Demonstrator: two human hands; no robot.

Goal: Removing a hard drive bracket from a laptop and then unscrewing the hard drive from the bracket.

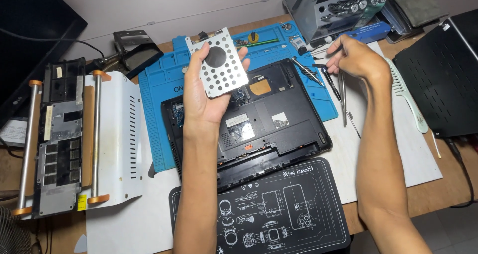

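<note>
- Left hand [206, 97] holds a perforated metal drive caddy [218, 62] by its lower edge, fingers curled behind, above the opened laptop [279, 119].
- Thin, light, stiff plate; probably sharp-edged, best gripped by its rims.
- Right hand [356, 57] pinches a screwdriver [328, 77] just beneath it.

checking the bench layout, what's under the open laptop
The open laptop lies on a blue mat, overlapping a black mat in front. Whatever is directly beneath it is covered.
</note>
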